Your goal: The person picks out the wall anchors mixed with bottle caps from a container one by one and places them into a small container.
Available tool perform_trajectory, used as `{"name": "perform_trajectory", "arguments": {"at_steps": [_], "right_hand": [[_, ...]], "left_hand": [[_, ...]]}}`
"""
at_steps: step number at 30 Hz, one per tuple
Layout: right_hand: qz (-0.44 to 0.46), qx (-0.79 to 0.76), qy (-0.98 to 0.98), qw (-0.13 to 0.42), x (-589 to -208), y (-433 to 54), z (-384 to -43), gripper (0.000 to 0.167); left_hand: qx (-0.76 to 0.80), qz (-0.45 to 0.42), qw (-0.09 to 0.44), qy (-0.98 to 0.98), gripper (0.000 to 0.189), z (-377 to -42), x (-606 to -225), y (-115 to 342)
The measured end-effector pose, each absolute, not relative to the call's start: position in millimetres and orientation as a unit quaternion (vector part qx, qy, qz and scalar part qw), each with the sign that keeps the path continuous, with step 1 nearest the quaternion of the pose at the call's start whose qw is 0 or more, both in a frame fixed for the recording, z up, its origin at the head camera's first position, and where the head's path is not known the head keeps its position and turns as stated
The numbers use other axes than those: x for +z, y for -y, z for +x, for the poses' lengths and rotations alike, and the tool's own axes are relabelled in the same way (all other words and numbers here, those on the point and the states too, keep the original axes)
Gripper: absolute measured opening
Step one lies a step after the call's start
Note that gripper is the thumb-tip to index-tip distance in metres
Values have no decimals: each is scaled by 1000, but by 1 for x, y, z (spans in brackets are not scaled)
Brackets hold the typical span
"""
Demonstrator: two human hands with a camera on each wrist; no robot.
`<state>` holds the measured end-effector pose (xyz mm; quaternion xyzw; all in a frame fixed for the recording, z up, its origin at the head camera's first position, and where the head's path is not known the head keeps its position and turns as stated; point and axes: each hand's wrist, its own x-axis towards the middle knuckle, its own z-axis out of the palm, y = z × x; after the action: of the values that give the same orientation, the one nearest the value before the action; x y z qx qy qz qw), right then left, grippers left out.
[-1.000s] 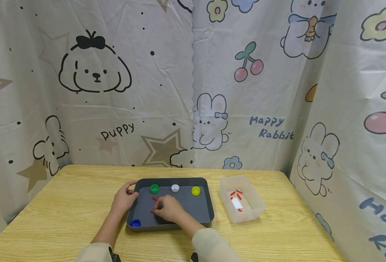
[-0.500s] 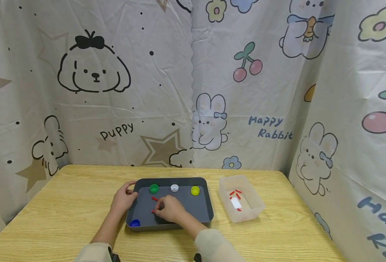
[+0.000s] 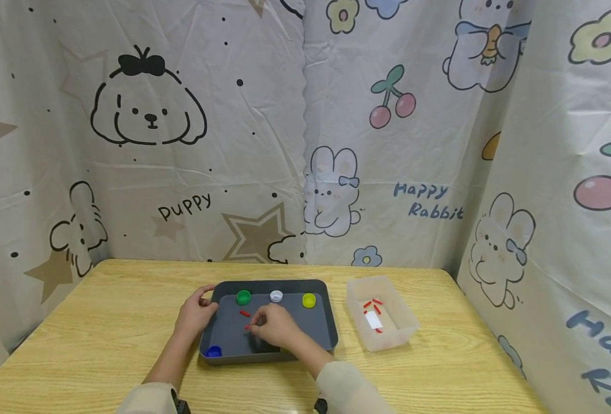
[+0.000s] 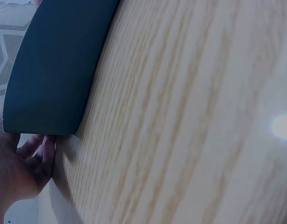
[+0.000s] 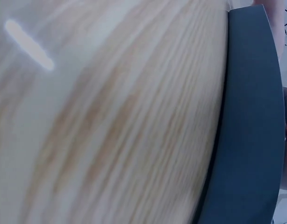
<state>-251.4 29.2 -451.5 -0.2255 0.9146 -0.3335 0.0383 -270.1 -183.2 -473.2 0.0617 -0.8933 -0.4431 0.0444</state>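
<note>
A dark grey tray (image 3: pixel 290 357) lies on the table. My left hand (image 3: pixel 197 314) grips its left side, thumb at the rim; in the left wrist view the fingers (image 4: pixel 44 161) curl against the outer wall. Over the middle of the tray, my right hand (image 3: pixel 273 325) pinches a short red stick (image 3: pixel 247 326), largely covered by the fingertips. Another red stick (image 3: pixel 244 313) lies just behind it. Green (image 3: pixel 243 297), white (image 3: pixel 276 296) and yellow (image 3: pixel 309 300) bottle caps line the back of the tray. A blue cap (image 3: pixel 213 351) sits in its front left corner.
Right of the tray stands a translucent plastic box (image 3: pixel 401 322) with several red sticks (image 3: pixel 377 309) and a white label (image 3: pixel 373 319) in it. The wooden table (image 3: pixel 145 287) ends at a printed curtain (image 3: pixel 264 144) behind and to the sides.
My right hand has moved slightly right and away from me, with the red stick between its fingertips. My left hand keeps its place on the tray.
</note>
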Motion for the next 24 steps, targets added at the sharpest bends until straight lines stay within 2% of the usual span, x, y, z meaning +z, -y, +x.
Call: {"name": "perform_trajectory", "arguments": {"at_steps": [24], "right_hand": [[-194,-402,-894,18,-441,-53,-250,6]], "left_hand": [[-443,66,43,893,49,-269,-472,183]]}}
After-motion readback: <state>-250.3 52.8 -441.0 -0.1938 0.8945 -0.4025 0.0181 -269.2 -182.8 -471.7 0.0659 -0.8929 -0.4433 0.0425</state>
